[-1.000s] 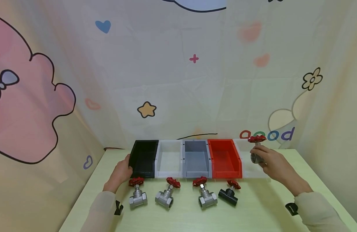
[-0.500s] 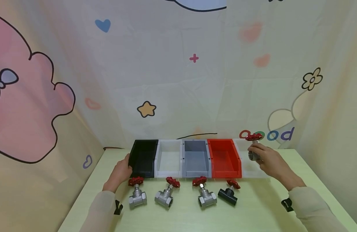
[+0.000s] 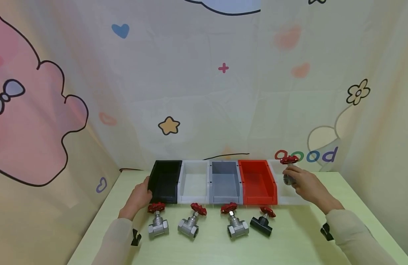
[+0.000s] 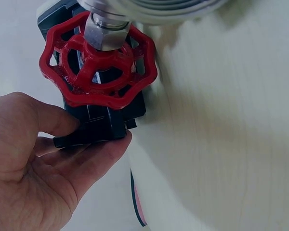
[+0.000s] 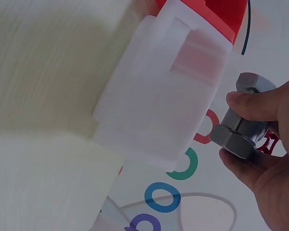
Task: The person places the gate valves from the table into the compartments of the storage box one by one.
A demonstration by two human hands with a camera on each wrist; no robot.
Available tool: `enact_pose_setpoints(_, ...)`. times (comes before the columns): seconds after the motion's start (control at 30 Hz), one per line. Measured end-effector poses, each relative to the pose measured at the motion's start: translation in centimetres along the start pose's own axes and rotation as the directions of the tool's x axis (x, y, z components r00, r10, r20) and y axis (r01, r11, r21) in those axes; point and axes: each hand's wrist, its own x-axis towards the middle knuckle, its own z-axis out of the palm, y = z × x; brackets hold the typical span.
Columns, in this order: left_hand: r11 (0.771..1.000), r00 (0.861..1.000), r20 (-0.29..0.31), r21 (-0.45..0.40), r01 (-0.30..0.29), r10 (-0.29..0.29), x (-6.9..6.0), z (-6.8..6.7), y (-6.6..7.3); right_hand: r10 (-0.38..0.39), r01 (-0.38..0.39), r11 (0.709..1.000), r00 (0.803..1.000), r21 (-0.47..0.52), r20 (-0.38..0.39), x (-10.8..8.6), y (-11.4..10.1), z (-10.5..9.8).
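Observation:
My right hand [image 3: 310, 186] grips the metal body of a gate valve [image 5: 240, 130] with a red handwheel [image 3: 289, 159]. It holds the valve upright over the white bin [image 5: 149, 101] at the right end of the row. At the other end, my left hand [image 3: 137, 197] grips the outer wall of the black bin [image 3: 165, 180], thumb on one side and fingers on the other. In front of the bins lie three silver valves [image 3: 158, 225], [image 3: 189, 225], [image 3: 238, 226] with red handwheels. Beside them lies a dark grey valve [image 3: 261, 224], its handwheel also red.
Between the end bins stand a white bin [image 3: 194, 182], a grey bin [image 3: 225, 182] and a red bin [image 3: 258, 182], side by side. All rest on a pale table [image 3: 207, 250]. A printed curtain [image 3: 204, 92] hangs behind the table.
My right hand has moved slightly left with the gate valve, and the handwheel is a little lower than half a second ago. My left hand stays on the black bin.

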Motion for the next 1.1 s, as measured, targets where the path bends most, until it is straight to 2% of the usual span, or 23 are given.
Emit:
enact_pose_setpoints(0.2,1.0,1.0,0.011,-0.003,0.009,-0.009,-0.2,0.0,0.1,0.033,-0.034,0.999,0.999,0.023,0.037,-0.1,0.4,0.5)
enact_pose_setpoints(0.43,0.999,0.999,0.025,-0.014,0.035,-0.034,0.0,-0.2,-0.2,-0.006,0.007,1.0,1.0,-0.005,0.022,0.4,0.7,1.0)
enact_pose_setpoints(1.1,1.0,1.0,0.011,-0.009,0.022,-0.022,-0.2,-0.3,0.5,0.029,-0.031,0.999,0.996,0.014,0.087,0.5,1.4,2.8)
